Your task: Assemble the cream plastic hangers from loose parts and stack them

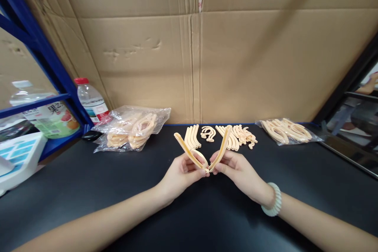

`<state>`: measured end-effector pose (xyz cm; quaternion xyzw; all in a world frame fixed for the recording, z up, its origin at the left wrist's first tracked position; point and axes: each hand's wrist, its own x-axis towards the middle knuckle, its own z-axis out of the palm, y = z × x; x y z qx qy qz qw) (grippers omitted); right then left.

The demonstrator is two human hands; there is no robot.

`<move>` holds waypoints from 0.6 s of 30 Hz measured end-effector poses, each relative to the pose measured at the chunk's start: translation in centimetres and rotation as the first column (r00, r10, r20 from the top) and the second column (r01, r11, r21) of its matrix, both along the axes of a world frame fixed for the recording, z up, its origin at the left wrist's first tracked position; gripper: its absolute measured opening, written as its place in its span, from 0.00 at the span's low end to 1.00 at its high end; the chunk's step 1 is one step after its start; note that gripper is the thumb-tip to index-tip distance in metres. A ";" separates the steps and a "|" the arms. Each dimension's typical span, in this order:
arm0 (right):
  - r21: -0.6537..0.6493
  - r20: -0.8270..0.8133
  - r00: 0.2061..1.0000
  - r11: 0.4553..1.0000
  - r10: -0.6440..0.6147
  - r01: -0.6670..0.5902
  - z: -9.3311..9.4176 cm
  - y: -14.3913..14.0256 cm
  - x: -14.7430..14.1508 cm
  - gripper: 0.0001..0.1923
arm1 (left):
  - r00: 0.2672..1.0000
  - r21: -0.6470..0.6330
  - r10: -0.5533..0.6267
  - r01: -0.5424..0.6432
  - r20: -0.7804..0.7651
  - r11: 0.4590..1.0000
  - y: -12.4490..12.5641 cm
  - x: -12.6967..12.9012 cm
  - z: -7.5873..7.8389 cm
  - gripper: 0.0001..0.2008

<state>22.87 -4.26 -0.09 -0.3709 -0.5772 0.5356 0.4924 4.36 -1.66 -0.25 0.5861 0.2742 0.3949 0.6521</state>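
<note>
In front of me, my left hand [183,172] pinches a curved beige plastic arm [188,150] that looks like part of a folding clothes hanger. A rounded beige part [201,156] shows behind it, partly hidden by the fingers. My right hand [238,170], closed as well, grips a second curved beige arm [223,143]. The lower ends of both arms meet between my fingertips and their upper ends spread apart in a V. Whether the ends are joined I cannot tell. Just beyond lie loose curved strips [193,136] and hook-shaped pieces [209,133].
More strips [228,138] and a pile of small curved pieces [244,135] lie behind my right hand. Clear bags of beige parts rest at left [132,128] and right [286,130]. A red-capped bottle [93,102] stands by a blue frame [44,47]; cardboard [141,67] walls the back.
</note>
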 end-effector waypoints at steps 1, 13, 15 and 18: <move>0.007 0.000 1.000 1.000 0.004 -0.004 0.0 0.0 0.0 0.10 | 1.000 0.002 0.004 -0.004 -0.008 1.000 0.0 0.0 0.0 0.12; 0.086 0.075 0.995 0.995 -0.063 0.057 -0.3 -0.4 -0.3 0.02 | 0.994 -0.002 0.098 -0.098 -0.039 0.995 -0.5 0.2 0.0 0.13; 0.095 0.073 0.995 0.994 -0.064 0.057 -0.3 -0.6 -0.4 0.02 | 0.993 -0.007 0.112 -0.113 -0.030 0.994 -0.5 0.2 -0.1 0.13; 0.101 0.059 0.996 0.993 -0.069 0.063 -0.2 -0.6 -0.5 0.02 | 0.994 -0.019 0.108 -0.109 -0.023 0.994 -0.5 0.3 0.0 0.13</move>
